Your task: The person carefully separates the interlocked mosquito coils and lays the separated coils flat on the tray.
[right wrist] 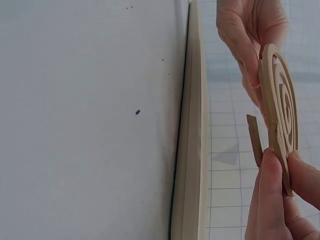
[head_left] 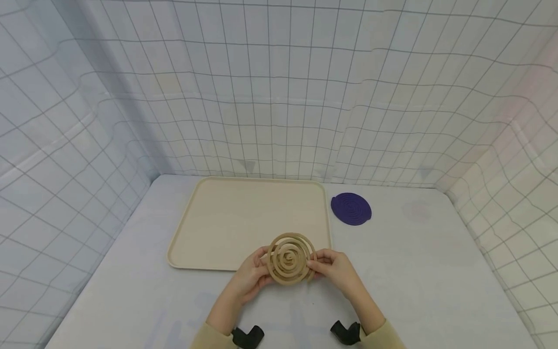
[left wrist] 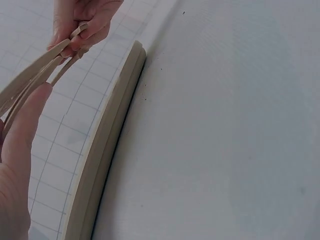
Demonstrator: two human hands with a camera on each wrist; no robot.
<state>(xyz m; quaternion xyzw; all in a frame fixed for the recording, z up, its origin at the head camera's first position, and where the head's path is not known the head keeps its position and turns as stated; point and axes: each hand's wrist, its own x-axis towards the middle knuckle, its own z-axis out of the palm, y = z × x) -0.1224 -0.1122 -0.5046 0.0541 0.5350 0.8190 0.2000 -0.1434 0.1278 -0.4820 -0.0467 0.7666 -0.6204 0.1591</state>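
A beige mosquito coil [head_left: 289, 259] is held up above the front edge of a cream tray [head_left: 257, 208]. My left hand [head_left: 252, 275] grips its left rim, fingers curled behind it. On the opposite rim, my right hand [head_left: 337, 270] pinches the coil between thumb and fingers. Seen edge-on in the left wrist view, the coil [left wrist: 34, 70] shows strips standing apart from each other. In the right wrist view a short loose-looking strip end [right wrist: 254, 140] sticks out beside the coil, near the right fingertips.
A dark purple flat coil [head_left: 350, 209] lies on the white table [head_left: 414, 271], just right of the tray. White grid-patterned curtains [head_left: 279, 97] enclose the back and both sides. Black straps with small mounts [head_left: 248, 337] sit at the wrists.
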